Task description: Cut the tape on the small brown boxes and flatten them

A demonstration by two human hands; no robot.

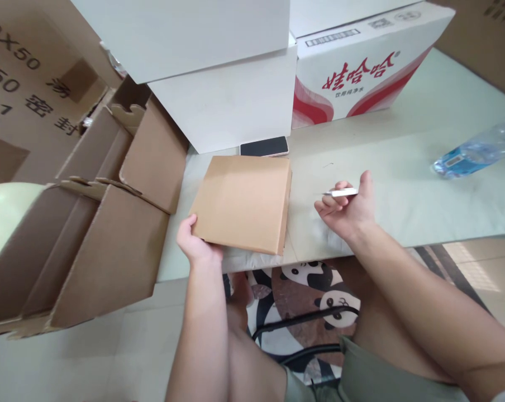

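Head view. Your left hand [199,241] is gripping the flat brown box [242,202] at its near left corner: the thumb is pressing on the top face, while the other fingers are reaching below the edge and are mostly hidden. The box is lying at a slant along the near side of the table [415,206], its top face turned toward you. Your right hand [348,211] is hovering to the right of the box, well clear of it, palm turned up; its fingers are curling around a slim white tool [343,192], and the thumb is standing away from them.

Surroundings. A phone [264,147] is lying just beyond the box's far edge, and behind it a white box [231,106] is walling off the far side, with another white box [194,33] resting above. To the right of these, a white carton with red printing [361,84] is standing on the table. A clear bottle with a blue label [466,159] is lying on its side, well apart from your right hand. Open-topped brown cartons [114,257] are crowding the left side, close to your left hand, and a large printed carton [22,67] is rising behind them. Below the table, a bent black bar [311,316] is crossing a panda-patterned surface [298,285].
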